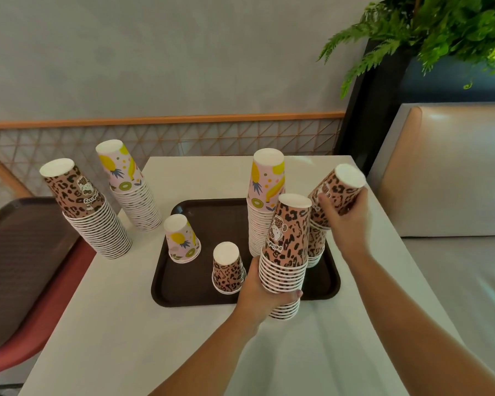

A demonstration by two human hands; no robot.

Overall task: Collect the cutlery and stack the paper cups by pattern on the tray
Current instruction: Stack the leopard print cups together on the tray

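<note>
A dark brown tray (183,292) lies on the white table. My left hand (262,292) grips a tall leopard-print cup stack (287,252), held above the tray's front edge. My right hand (347,221) holds the top of a second leopard stack (330,195), tilted right, its base on the tray's right side. On the tray also stand a tall fruit-print stack (265,195), a short fruit-print stack (182,238) and a short leopard stack (227,268). All cups are upside down. No cutlery is visible.
On the table (112,324) left of the tray stand a tall leopard stack (86,210) and a tall fruit-print stack (132,184). A red chair with another brown tray (20,252) is at left. A padded bench (446,172) and a plant (440,30) are at right.
</note>
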